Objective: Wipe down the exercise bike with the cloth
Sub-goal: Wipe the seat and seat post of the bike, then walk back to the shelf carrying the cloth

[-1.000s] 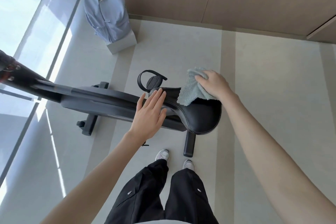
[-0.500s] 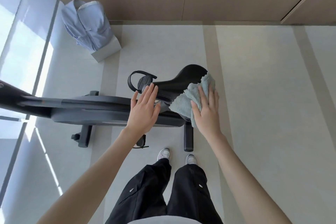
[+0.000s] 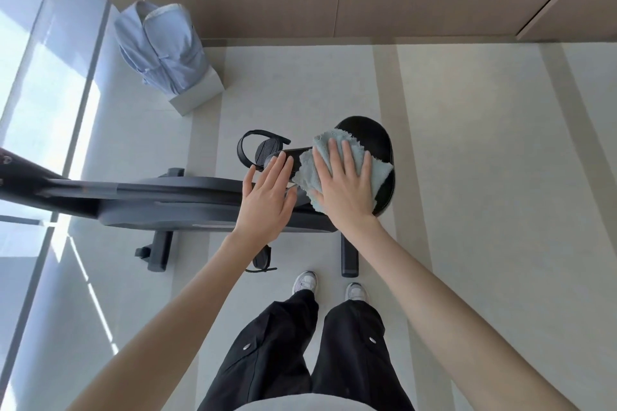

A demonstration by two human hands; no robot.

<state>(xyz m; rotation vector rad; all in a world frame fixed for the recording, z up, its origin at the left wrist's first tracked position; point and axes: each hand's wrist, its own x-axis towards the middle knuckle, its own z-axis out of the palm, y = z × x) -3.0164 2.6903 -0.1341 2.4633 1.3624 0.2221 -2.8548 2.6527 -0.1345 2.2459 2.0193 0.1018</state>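
Exercise bike (image 3: 173, 200) on floor, saddle (image 3: 370, 140) at its rear end. Cloth (image 3: 337, 173) on saddle, pressed flat under right hand (image 3: 345, 190), fingers spread. Left hand (image 3: 267, 200) open, resting beside saddle nose. Risk: cloth bunches or slips off smooth saddle if pressure is uneven.

Dark grey exercise bike (image 3: 173, 200) on pale tiled floor (image 3: 467, 177); fluffy pale-blue cloth (image 3: 337, 173) on its black padded saddle (image 3: 370, 137); light-blue shirt (image 3: 160, 50) behind, left; white trainers (image 3: 304, 281) before.

Bright daylight from the window (image 3: 30, 83) at left, wide-angle edge distortion.
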